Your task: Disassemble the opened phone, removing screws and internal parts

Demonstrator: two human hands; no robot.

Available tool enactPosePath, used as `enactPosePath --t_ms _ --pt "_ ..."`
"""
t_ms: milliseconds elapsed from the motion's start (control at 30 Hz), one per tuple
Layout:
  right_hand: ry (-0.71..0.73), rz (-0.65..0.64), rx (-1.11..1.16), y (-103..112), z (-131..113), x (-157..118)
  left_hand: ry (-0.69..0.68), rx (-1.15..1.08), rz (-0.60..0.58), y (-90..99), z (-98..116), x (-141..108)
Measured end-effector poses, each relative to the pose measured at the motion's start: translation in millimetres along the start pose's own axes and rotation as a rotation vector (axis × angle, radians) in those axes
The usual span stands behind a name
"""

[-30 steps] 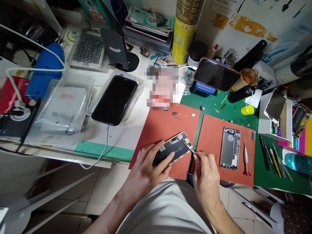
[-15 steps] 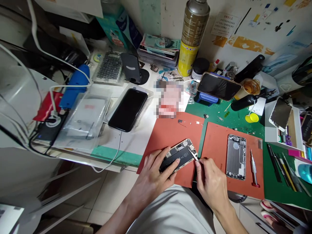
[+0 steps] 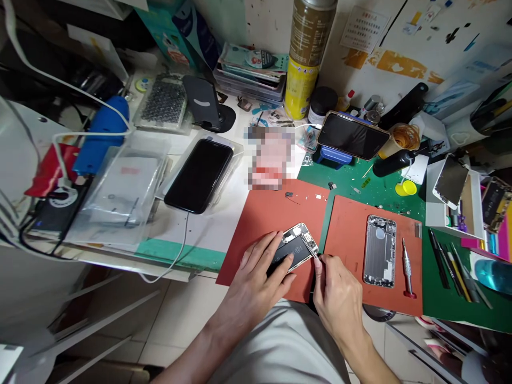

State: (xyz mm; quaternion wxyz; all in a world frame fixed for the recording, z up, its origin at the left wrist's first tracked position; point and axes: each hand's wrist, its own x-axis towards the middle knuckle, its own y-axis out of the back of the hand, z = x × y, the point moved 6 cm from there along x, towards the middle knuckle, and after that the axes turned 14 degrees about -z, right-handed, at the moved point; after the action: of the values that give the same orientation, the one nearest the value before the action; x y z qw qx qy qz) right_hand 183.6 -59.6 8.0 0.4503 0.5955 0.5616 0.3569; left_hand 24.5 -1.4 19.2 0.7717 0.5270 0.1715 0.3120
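Observation:
An opened phone [image 3: 298, 250] lies tilted on the left red mat, its black battery and metal-shielded board exposed. My left hand [image 3: 260, 264] rests over its lower left part, fingers spread along both edges, steadying it; that end is hidden. Pinched in my right hand [image 3: 338, 285] is a pair of tweezers [image 3: 312, 250], whose tips reach the phone's upper right corner. What the tips touch is too small to make out. To the right, a bare phone back housing [image 3: 380, 250] lies on the other red mat, beside a small screwdriver [image 3: 407, 266].
A black-screened phone [image 3: 200, 176] lies on plastic packs to the left. Behind stand a spray can [image 3: 308, 58] and a phone on a blue stand [image 3: 352, 136]. Pens and tools [image 3: 456, 266] lie right, below a white box [image 3: 460, 208]. Tiny parts dot the mats.
The whole view has shifted, so the bench appears slightly further left and up. My left hand covers a little more of the opened phone. The tweezers stay at its upper right corner.

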Motion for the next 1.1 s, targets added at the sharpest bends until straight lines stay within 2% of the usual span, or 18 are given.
enactPosePath --t_ms 167,400,800,967,1100 --pt "-0.037 0.023 -0.009 -3.4 -0.6 -1.2 0.011 -0.003 -0.01 -6.0 -2.1 3.4" --pt "-0.057 0.079 -0.109 -4.1 -4.6 -0.1 0.003 -0.001 0.005 -4.4 -1.6 1.8" --pt "-0.061 0.088 -0.163 -4.8 -4.7 -1.3 0.005 0.003 0.006 -5.2 -1.2 1.6" --pt "-0.013 0.052 -0.079 -1.1 -5.1 -0.6 -0.008 0.01 0.03 -4.6 -1.2 0.9" --pt "-0.038 0.054 -0.007 -0.5 -2.3 0.6 -0.009 0.006 0.039 -3.8 -1.1 1.4"
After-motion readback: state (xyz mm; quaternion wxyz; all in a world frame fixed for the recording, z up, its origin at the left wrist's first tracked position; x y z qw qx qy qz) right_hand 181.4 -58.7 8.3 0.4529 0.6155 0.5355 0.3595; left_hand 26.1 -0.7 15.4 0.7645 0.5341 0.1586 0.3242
